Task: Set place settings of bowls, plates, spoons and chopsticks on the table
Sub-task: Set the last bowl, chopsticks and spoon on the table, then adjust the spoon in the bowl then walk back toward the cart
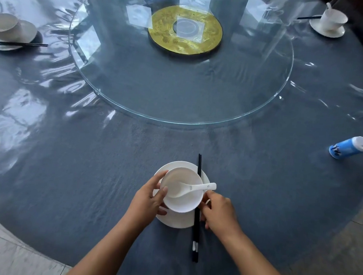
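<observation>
A white bowl (183,203) sits on a white plate (176,221) near the table's front edge. A white spoon (191,189) lies in the bowl, its handle pointing right over the rim. Black chopsticks (196,234) lie across the plate's right side, pointing away from me. My left hand (149,199) grips the bowl's left rim, thumb and fingers around it. My right hand (218,212) is at the bowl's right side, fingertips close to the spoon handle and over the chopsticks; whether it holds anything I cannot tell.
A glass turntable (263,100) with a gold disc (162,25) fills the table's middle. Finished settings stand at far left (12,31) and far right (330,21). A blue-and-white bottle (349,146) lies on its side at right. The blue cloth has plastic film.
</observation>
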